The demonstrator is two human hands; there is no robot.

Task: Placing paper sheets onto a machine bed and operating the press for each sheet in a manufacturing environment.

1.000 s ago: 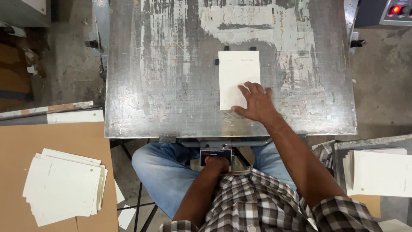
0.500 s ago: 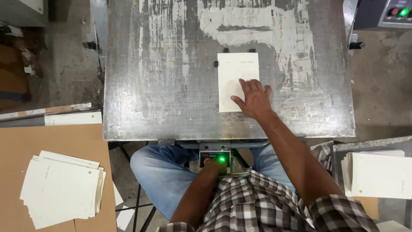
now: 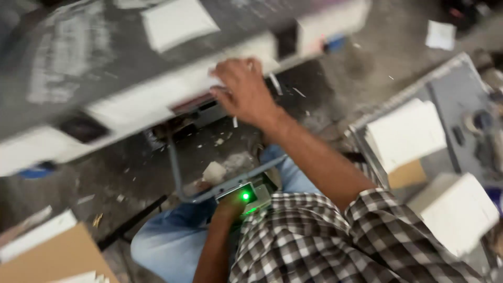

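Right hand: your right hand [image 3: 245,91] lies loosely open on the metal table's [image 3: 78,68] front edge, gripping nothing.
Left hand: your left hand [image 3: 229,205] rests on the green-lit control box [image 3: 246,195] below the table; grip unclear.

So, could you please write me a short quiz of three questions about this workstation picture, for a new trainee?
1. True or false: the right hand is at the front edge of the metal table.
2. What colour is the light on the small control box under the left hand?
A. red
B. green
C. blue
3. Fill in: a white sheet lies on the table, and more white stacks stand to the person's ____ side.

Key
1. True; the picture is blurred, so whether it grips anything cannot be told.
2. B
3. right
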